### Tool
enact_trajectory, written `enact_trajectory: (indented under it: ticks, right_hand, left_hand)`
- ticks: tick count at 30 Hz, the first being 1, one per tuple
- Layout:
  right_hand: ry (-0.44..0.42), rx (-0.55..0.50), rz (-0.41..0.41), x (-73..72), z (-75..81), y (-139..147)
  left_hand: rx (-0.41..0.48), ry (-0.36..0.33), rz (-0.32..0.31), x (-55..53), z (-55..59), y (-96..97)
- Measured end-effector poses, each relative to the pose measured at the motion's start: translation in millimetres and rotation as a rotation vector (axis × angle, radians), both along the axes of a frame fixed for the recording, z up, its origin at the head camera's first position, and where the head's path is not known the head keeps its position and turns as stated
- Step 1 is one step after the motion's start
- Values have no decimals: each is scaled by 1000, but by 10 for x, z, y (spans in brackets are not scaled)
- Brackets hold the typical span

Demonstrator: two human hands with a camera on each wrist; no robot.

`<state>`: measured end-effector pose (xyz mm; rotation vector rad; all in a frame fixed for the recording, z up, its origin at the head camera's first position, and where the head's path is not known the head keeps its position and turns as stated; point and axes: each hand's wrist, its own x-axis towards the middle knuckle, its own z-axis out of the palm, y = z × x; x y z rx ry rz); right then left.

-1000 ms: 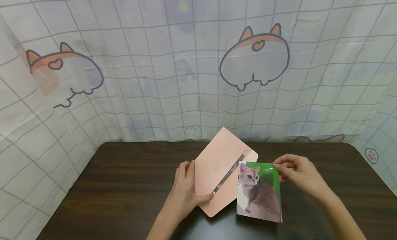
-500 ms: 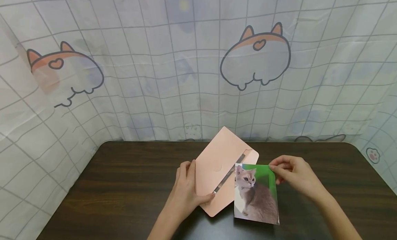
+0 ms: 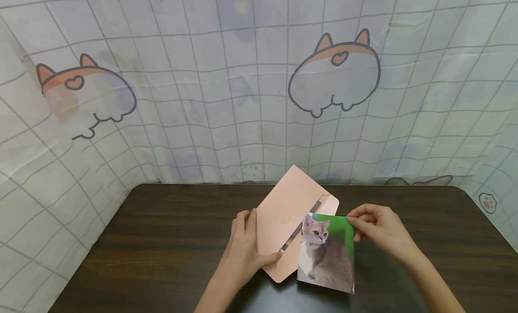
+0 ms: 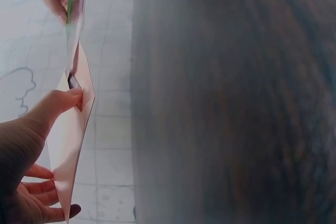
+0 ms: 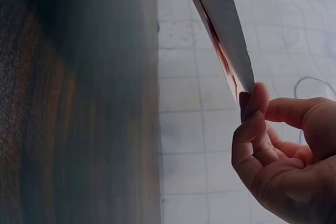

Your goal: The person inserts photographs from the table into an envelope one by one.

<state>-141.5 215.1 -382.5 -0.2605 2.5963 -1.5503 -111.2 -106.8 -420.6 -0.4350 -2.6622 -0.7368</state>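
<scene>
My left hand (image 3: 244, 250) grips a pink envelope (image 3: 276, 214) by its left side, thumb in front and fingers behind. The envelope is tilted, and its slit-like opening shows a dark and silvery strip inside. In the left wrist view, the thumb presses at the edge of that opening. A photo of a cat (image 3: 327, 254) with a green background is pinched at its upper right corner by my right hand (image 3: 380, 227). The photo overlaps the front of the envelope's lower right part. From the right wrist view, the photo's pale back (image 5: 223, 19) faces the camera.
Below both hands lies a dark wood-grain table (image 3: 162, 241) with rounded far corners. A white grid-patterned curtain (image 3: 210, 101) with cartoon animal drawings hangs behind the table and along its sides.
My right hand has moved left with the cat photo, which covers more of the envelope's right part. The left hand and envelope have hardly moved.
</scene>
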Motion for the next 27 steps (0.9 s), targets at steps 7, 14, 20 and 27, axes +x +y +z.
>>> enact_trajectory:
  ticks: [7, 14, 20, 27]
  right_hand:
    - [-15, -9, -21, 21, -3, -61]
    - [-30, -52, -44, 38, -36, -106]
    - [-26, -62, -80, 49, -46, -138]
    - [-10, -83, -110, 50, -44, -159]
  left_hand:
    - [-3, 20, 2, -1, -14, 11]
    - [-2, 48, -2, 1, -20, 18]
    - [8, 47, -5, 7, -24, 29]
    - [12, 54, -5, 13, -30, 37]
